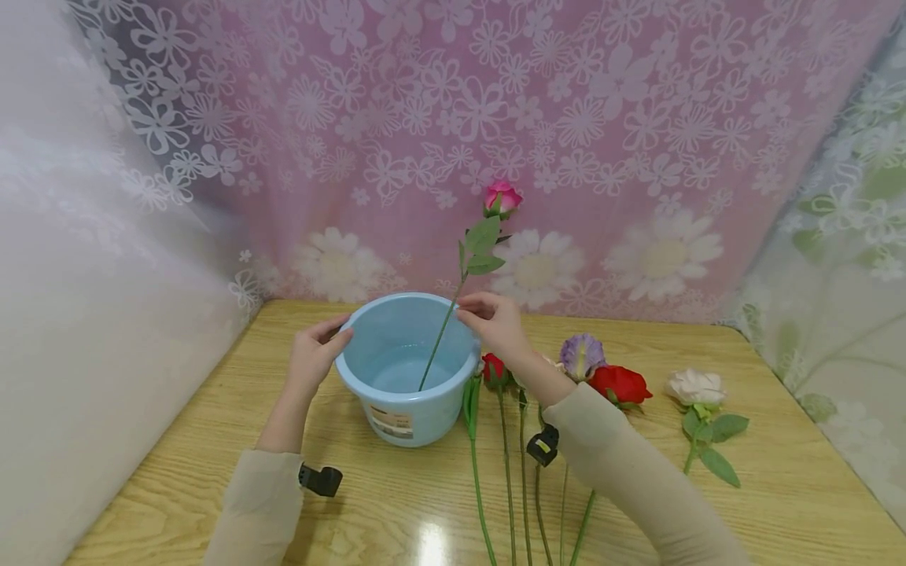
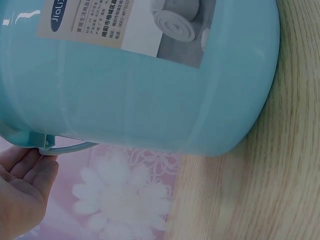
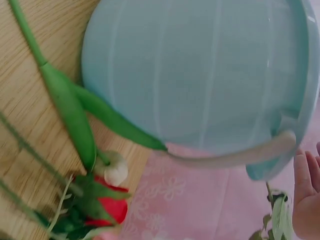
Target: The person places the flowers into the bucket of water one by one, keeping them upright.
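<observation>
A light blue plastic bucket stands on the wooden table between both hands. My left hand grips its rim on the left side, and its fingers are by the handle joint in the left wrist view. On the opposite side my right hand holds the rim, thumb and fingers at the edge. One pink rose leans in the bucket, its stem slanting up to the right past the right fingertips. A pale handle hangs down at the bucket's side in the right wrist view.
To the bucket's right lie several artificial flowers: a red rose, a purple flower, a larger red flower and a cream rose. Their stems point toward the front. A pink floral curtain hangs behind the table.
</observation>
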Action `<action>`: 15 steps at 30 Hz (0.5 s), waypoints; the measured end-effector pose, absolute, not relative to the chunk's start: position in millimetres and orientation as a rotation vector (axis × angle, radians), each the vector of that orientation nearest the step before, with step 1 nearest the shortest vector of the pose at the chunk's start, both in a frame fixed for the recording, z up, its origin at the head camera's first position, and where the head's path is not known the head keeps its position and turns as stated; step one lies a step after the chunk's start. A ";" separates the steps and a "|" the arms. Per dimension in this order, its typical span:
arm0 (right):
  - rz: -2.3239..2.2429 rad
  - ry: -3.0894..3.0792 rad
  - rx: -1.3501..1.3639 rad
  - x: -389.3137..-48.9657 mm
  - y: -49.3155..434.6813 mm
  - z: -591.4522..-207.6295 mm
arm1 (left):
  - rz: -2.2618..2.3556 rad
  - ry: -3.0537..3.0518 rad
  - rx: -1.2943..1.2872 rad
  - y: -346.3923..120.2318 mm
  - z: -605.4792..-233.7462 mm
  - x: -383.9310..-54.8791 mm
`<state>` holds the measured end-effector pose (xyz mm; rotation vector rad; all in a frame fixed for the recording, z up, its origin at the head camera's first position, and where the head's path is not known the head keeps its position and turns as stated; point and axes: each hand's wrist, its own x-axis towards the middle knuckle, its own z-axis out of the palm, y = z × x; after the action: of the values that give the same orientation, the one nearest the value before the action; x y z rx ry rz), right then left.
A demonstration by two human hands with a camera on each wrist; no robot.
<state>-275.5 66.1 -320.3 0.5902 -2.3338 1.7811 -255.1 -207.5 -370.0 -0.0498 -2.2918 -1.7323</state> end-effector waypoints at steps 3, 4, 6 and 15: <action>1.803 -2.334 0.562 -272.5 78.4 -320.9 | -1.735 -2.287 -0.053 -206.9 -369.6 -254.8; 1.804 -2.334 0.555 -271.5 82.5 -321.2 | -1.737 -2.284 -0.054 -206.7 -369.5 -254.6; 1.816 -2.331 0.552 -269.3 90.6 -321.3 | -1.740 -2.279 -0.056 -206.7 -369.7 -254.4; 1.783 -2.401 0.490 -257.7 125.6 -323.9 | -1.770 -2.277 -0.044 -206.9 -369.3 -254.6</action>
<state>-257.7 125.6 -323.9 0.4895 -2.4010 1.7832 -254.6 -206.9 -369.3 -0.0436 -2.2768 -1.7704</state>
